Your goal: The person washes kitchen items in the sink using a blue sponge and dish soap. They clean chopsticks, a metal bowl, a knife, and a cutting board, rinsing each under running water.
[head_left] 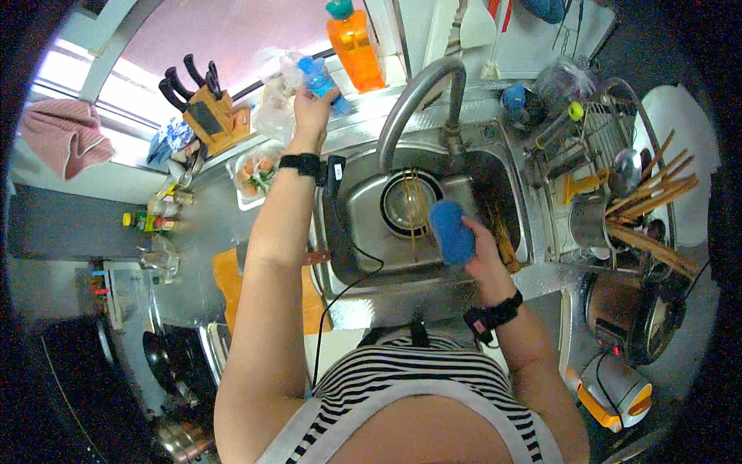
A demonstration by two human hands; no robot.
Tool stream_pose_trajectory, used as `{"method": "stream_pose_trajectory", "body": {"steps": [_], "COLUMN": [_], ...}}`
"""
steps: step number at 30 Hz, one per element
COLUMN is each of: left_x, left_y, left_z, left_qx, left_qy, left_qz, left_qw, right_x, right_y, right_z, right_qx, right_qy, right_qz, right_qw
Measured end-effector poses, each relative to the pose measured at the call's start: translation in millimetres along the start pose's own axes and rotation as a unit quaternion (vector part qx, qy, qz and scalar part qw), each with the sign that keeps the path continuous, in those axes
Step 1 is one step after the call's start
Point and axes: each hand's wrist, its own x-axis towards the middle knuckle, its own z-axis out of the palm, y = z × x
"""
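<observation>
My left hand (311, 116) is raised at the window ledge, its fingers around a blue plastic bottle (317, 76). Over the right part of the steel sink (371, 252), my right hand (487, 264) grips a blue sponge (451, 232), slightly blurred. Below and left of the sponge lies a round, dark-rimmed bowl or lid (400, 203) in the basin. Several thin chopsticks (414, 229) lie across it and on the sink floor. More thin brown sticks (505, 246) rest along the right sink wall, partly in shadow.
The curved faucet (400, 110) arches over the basin. An orange liquid bottle (356, 49) and a knife block (208, 113) stand at the window. Eggs in a tray (255, 174) and a cutting board (316, 301) are leftward; a dish rack with a utensil holder (586, 220) is right.
</observation>
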Motion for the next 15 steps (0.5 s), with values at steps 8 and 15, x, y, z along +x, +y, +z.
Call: {"method": "stream_pose_trajectory", "body": {"steps": [8, 15], "left_x": [94, 102], "left_y": [-66, -84], "left_z": [5, -5], "left_qx": [0.176, 0.276], "left_qy": [0.103, 0.078], "left_qz": [0.024, 0.019], "left_qw": [0.979, 0.958], "right_x": [-2, 8], "right_y": [-3, -8], "right_z": [-31, -25], "right_qx": [0.009, 0.007], "right_qy": [0.007, -0.031], "right_qz": [-0.007, -0.017], "right_qw": [1.000, 0.999]}}
